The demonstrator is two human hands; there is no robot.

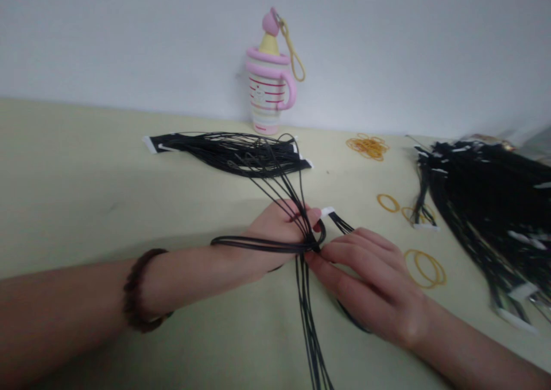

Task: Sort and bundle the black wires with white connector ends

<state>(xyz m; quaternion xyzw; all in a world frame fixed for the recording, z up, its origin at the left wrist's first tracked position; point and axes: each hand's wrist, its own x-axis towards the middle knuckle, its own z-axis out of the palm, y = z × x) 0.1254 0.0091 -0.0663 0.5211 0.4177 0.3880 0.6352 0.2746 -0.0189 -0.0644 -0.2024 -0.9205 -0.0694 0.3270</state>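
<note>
Several black wires point(306, 304) gathered between two hands, a white connector point(327, 211) projecting beyond the fingers.

The left hand point(275, 229) forms a closed grip with wires looped across it; the right hand point(370, 281) pinches them at the crossing. A bead bracelet point(140, 289) circles the left wrist. On the pale green surface point(86, 172) lie a flat wire bundle point(228, 152), a large wire heap point(482, 218), and yellow rubber bands point(424, 268). A pink-striped cup ornament point(269, 86) stands by the wall point(387, 46).
</note>
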